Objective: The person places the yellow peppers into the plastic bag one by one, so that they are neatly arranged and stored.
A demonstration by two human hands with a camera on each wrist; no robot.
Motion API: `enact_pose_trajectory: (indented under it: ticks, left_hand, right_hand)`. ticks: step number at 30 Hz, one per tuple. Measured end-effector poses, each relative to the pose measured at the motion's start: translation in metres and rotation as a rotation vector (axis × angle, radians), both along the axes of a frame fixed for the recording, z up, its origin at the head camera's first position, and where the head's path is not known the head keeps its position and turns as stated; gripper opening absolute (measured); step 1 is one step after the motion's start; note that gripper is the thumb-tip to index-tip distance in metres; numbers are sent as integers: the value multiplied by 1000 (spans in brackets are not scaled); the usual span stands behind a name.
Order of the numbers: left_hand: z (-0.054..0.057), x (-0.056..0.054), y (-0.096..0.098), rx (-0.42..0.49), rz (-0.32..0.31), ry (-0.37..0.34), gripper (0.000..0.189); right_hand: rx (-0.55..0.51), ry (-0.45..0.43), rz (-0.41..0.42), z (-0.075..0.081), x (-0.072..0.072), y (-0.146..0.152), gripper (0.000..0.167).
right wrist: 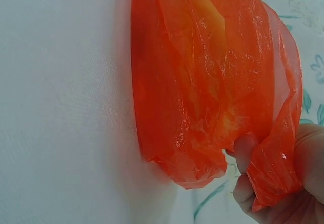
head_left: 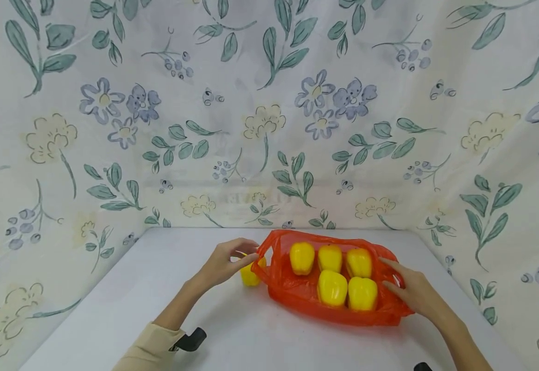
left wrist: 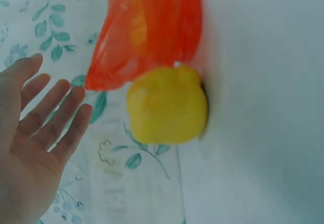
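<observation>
An open red plastic bag (head_left: 297, 304) lies on the white table, its mouth showing several yellow bell peppers (head_left: 332, 288) inside. One more yellow bell pepper (head_left: 249, 277) sits on the table just left of the bag, partly behind my left hand (head_left: 220, 264). In the left wrist view that hand (left wrist: 43, 123) has its fingers extended and spread, with a gap between it and the loose pepper (left wrist: 168, 105). At the bag's right end, my right hand (head_left: 419, 293) grips a handle. The right wrist view shows the gathered handle (right wrist: 276, 171) between its thumb and fingers.
The white table (head_left: 195, 314) meets a floral-patterned sheet (head_left: 269, 154) at the back and both sides. A black wrist mount (head_left: 191, 340) sticks out from the left sleeve (head_left: 151, 348) over the table.
</observation>
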State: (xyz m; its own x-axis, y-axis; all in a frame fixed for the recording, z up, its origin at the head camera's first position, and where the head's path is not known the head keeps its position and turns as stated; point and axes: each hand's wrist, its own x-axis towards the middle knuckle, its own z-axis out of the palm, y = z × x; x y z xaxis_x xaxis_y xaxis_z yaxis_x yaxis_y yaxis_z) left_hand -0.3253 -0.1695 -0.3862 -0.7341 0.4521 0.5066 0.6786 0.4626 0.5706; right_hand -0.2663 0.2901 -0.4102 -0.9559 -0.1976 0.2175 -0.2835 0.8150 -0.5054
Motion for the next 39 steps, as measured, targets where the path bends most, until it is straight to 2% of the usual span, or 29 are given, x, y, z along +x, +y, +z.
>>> enact_pose_trajectory:
  ticks: [4,8,13,19,27,30,39]
  left_hand:
    - [-9,0,-15,-11,45,-2,30]
    - [-17,-2,-25,-5,68,1,33]
    - [-20,-8,-33,-46,116,6,40]
    - [-25,-12,-36,-141,140,-99,68]
    - [-39,-19,-36,-180,120,-272,88]
    - [-43,-22,-35,-200,103,-314,93]
    - [-47,-31,-31,-256,51,-322,96]
  right_hand:
    - [-6,-14,-8,0,-1,0,60]
    - [-2,8,3,0,-2,1,60]
    - [5,33,6,1,-3,2,60]
    - [-5,3,-4,2,-3,2,61]
    - [3,-22,-9,-1,-3,1,62]
    - [5,-14,-13,-3,-3,0,62]
    - [9,-14,-28,-3,-2,0,63]
